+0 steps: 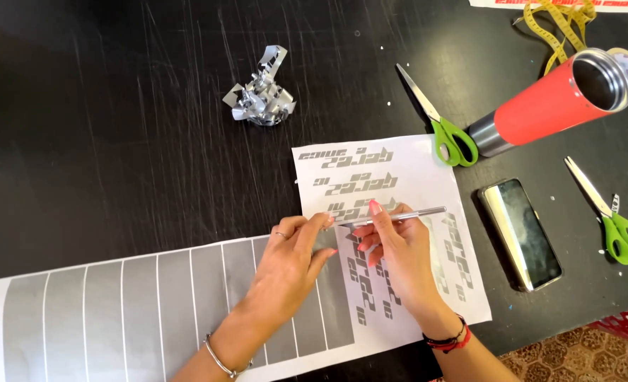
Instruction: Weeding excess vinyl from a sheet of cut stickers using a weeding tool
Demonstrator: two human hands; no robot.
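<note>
Nearest, a long silver sheet point(151, 311) cut into strips lies on the black surface point(102, 141). The left hand point(293, 265) presses on it, its grip pinching the sheet's edge beside a white sheet of silver lettering point(413, 177). The right hand point(399, 262) rests on that white sheet, its grip closed on a thin metal tool point(399, 216) lying level. Right of it lies a phone point(520, 233). Farther off are two green-handled scissors point(441, 124) point(611, 212), a red bottle point(554, 102), a crumpled silver scrap point(261, 95) and a yellow measuring tape point(561, 25).
</note>
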